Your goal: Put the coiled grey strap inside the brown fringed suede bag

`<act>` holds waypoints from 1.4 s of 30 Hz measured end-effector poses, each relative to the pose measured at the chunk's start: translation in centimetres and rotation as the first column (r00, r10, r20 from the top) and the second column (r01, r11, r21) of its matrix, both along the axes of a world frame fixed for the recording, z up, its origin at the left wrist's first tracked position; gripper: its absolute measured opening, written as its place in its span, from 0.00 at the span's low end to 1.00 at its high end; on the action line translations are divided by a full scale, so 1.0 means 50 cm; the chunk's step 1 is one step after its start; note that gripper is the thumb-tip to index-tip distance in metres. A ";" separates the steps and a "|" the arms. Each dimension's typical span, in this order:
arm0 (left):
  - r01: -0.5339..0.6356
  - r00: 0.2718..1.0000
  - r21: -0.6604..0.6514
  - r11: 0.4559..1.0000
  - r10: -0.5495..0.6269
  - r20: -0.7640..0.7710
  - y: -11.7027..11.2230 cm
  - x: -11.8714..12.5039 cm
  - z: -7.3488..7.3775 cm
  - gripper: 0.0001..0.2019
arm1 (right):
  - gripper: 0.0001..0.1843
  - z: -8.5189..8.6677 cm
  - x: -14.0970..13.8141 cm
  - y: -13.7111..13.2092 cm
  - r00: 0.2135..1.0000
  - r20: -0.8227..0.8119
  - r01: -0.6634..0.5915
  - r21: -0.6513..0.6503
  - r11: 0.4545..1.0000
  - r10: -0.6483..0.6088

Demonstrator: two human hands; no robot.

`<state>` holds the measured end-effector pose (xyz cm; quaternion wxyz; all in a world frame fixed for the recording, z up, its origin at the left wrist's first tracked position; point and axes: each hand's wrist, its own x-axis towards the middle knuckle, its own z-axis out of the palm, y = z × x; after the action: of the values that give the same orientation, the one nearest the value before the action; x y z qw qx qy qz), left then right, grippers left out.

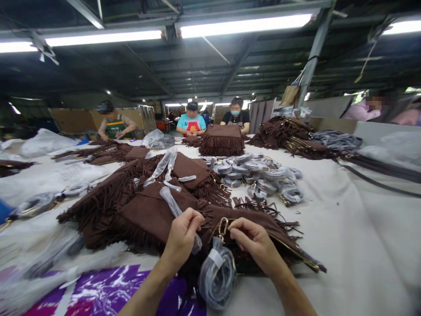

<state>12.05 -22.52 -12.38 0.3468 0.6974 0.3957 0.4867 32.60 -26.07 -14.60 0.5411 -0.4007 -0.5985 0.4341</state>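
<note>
A dark brown fringed bag (237,213) lies before me, its gold zipper edge running to the right. At its near end a gold clasp (223,226) stands up, and a coiled grey strap (217,278) in clear plastic with a white band hangs below it. My right hand (255,241) is closed, thumb and forefinger pinched at the clasp's right side. My left hand (184,232) is also closed in a pinch, just left of the clasp; whatever its fingertips hold is too small to make out. Plastic-wrapped strap pieces (171,202) lie on the brown bags (148,210) behind it.
Wrapped strap coils (259,171) are heaped beyond the bags. Further back stand a stacked fringed pile (222,139) and another brown heap (279,131). Purple plastic (115,289) and clear bags (52,180) cover the left side. Several people sit around the table (345,237).
</note>
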 end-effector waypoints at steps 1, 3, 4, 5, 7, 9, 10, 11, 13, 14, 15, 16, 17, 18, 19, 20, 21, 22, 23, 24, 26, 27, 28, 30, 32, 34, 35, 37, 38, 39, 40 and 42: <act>0.016 0.999 -0.062 0.998 -0.014 0.037 0.002 0.002 0.009 0.11 | 0.13 -0.003 0.005 -0.002 0.996 -0.085 0.015 -0.021 1.000 -0.017; 0.155 0.981 -0.229 0.961 -0.123 0.148 -0.001 0.016 0.025 0.13 | 0.13 -0.006 0.008 -0.006 0.971 -0.237 -0.024 -0.038 0.999 0.015; 0.251 0.958 -0.304 0.919 -0.192 0.212 -0.005 0.028 0.031 0.14 | 0.13 -0.006 0.007 -0.008 0.954 -0.295 -0.065 -0.037 0.997 0.051; 0.341 0.930 -0.357 0.869 -0.256 0.265 -0.011 0.041 0.036 0.14 | 0.13 -0.005 0.006 -0.009 0.935 -0.345 -0.104 -0.029 0.994 0.088; 0.448 0.890 -0.379 0.810 -0.361 0.280 -0.025 0.071 0.043 0.14 | 0.13 -0.001 0.002 -0.012 0.890 -0.432 -0.159 0.000 0.987 0.143; 0.449 0.893 -0.299 0.842 -0.421 0.155 -0.037 0.096 0.045 0.12 | 0.12 0.004 0.002 -0.013 0.844 -0.516 -0.148 0.043 0.988 0.148; 0.432 0.901 -0.244 0.868 -0.429 0.070 -0.040 0.105 0.045 0.11 | 0.11 0.007 0.003 -0.013 0.821 -0.554 -0.126 0.060 0.990 0.138; 0.418 0.904 -0.199 0.886 -0.428 -0.004 -0.043 0.112 0.045 0.10 | 0.11 0.008 0.004 -0.013 0.802 -0.584 -0.105 0.072 0.992 0.127; 0.430 0.889 -0.183 0.884 -0.450 -0.086 -0.043 0.117 0.043 0.09 | 0.09 0.010 0.006 -0.013 0.782 -0.612 -0.084 0.082 0.993 0.117; 0.453 0.873 -0.202 0.868 -0.478 -0.096 -0.041 0.117 0.041 0.08 | 0.09 0.010 0.007 -0.013 0.781 -0.613 -0.090 0.083 0.993 0.122; 0.474 0.859 -0.221 0.853 -0.502 -0.096 -0.039 0.116 0.038 0.08 | 0.09 0.010 0.007 -0.013 0.784 -0.608 -0.098 0.082 0.992 0.127; 0.487 0.851 -0.235 0.841 -0.518 -0.089 -0.036 0.115 0.034 0.09 | 0.09 0.011 0.007 -0.013 0.786 -0.604 -0.103 0.084 0.991 0.133; 0.488 0.852 -0.248 0.837 -0.519 -0.076 -0.033 0.114 0.028 0.09 | 0.10 0.012 0.008 -0.013 0.784 -0.607 -0.099 0.088 0.991 0.132; 0.477 0.860 -0.266 0.838 -0.507 -0.053 -0.029 0.113 0.022 0.09 | 0.12 0.014 0.008 -0.012 0.778 -0.616 -0.086 0.088 0.992 0.121; 0.460 0.873 -0.292 0.838 -0.487 -0.021 -0.025 0.112 0.016 0.10 | 0.16 0.015 0.010 -0.011 0.769 -0.631 -0.063 0.080 0.995 0.100; 0.442 0.887 -0.325 0.836 -0.462 0.017 -0.021 0.112 0.010 0.10 | 0.20 0.015 0.011 -0.010 0.761 -0.646 -0.034 0.063 0.997 0.067; 0.428 0.897 -0.358 0.830 -0.439 0.057 -0.017 0.112 0.005 0.10 | 0.24 0.015 0.013 -0.009 0.756 -0.654 -0.003 0.036 0.999 0.026; 0.421 0.903 -0.383 0.822 -0.420 0.091 -0.014 0.112 0.001 0.10 | 0.26 0.013 0.015 -0.007 0.762 -0.648 0.026 0.004 1.000 -0.017; 0.416 0.907 -0.398 0.818 -0.405 0.116 -0.011 0.112 -0.002 0.11 | 0.26 0.010 0.017 -0.006 0.779 -0.625 0.051 -0.028 0.998 -0.057; 0.415 0.908 -0.402 0.816 -0.397 0.132 -0.009 0.112 -0.004 0.11 | 0.23 0.006 0.018 -0.005 0.804 -0.588 0.073 -0.052 0.996 -0.089; 0.416 0.909 -0.391 0.821 -0.390 0.148 -0.008 0.113 -0.005 0.11 | 0.19 -0.004 0.017 -0.005 0.858 -0.499 0.102 -0.072 0.992 -0.124; 0.417 0.909 -0.384 0.824 -0.389 0.153 -0.009 0.114 -0.006 0.11 | 0.18 -0.008 0.016 -0.006 0.877 -0.464 0.108 -0.071 0.992 -0.128; 0.418 0.908 -0.377 0.826 -0.387 0.159 -0.009 0.114 -0.007 0.11 | 0.19 -0.011 0.015 -0.007 0.889 -0.439 0.110 -0.069 0.992 -0.129; 0.421 0.907 -0.372 0.827 -0.383 0.176 -0.010 0.115 -0.009 0.11 | 0.18 -0.016 0.012 -0.009 0.900 -0.416 0.110 -0.080 0.991 -0.134; 0.432 0.902 -0.367 0.823 -0.390 0.188 -0.011 0.116 -0.013 0.11 | 0.16 -0.017 0.011 -0.011 0.894 -0.418 0.120 -0.120 0.986 -0.160; 0.440 0.898 -0.364 0.821 -0.392 0.202 -0.010 0.115 -0.016 0.12 | 0.16 -0.018 0.010 -0.012 0.883 -0.431 0.134 -0.151 0.979 -0.188; 0.440 0.897 -0.366 0.820 -0.386 0.214 -0.011 0.115 -0.016 0.12 | 0.16 -0.018 0.010 -0.012 0.878 -0.439 0.138 -0.153 0.979 -0.192; 0.431 0.900 -0.380 0.818 -0.357 0.251 -0.012 0.113 -0.015 0.14 | 0.16 -0.018 0.011 -0.013 0.884 -0.433 0.130 -0.137 0.982 -0.177; 0.425 0.902 -0.393 0.815 -0.343 0.264 -0.013 0.111 -0.013 0.14 | 0.15 -0.019 0.012 -0.014 0.896 -0.414 0.122 -0.127 0.984 -0.164; 0.418 0.905 -0.402 0.815 -0.332 0.267 -0.014 0.109 -0.011 0.14 | 0.15 -0.019 0.012 -0.014 0.911 -0.384 0.114 -0.120 0.986 -0.152; 0.410 0.908 -0.404 0.818 -0.326 0.262 -0.015 0.107 -0.008 0.14 | 0.15 -0.020 0.013 -0.015 0.926 -0.349 0.111 -0.115 0.987 -0.144; 0.409 0.910 -0.381 0.829 -0.337 0.243 -0.018 0.103 -0.004 0.13 | 0.15 -0.020 0.013 -0.015 0.949 -0.278 0.121 -0.103 0.987 -0.145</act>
<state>17.21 -23.39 -12.59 0.6097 0.6264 0.3172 0.3678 33.26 -26.84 -15.61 0.6322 -0.3962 -0.4670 0.4747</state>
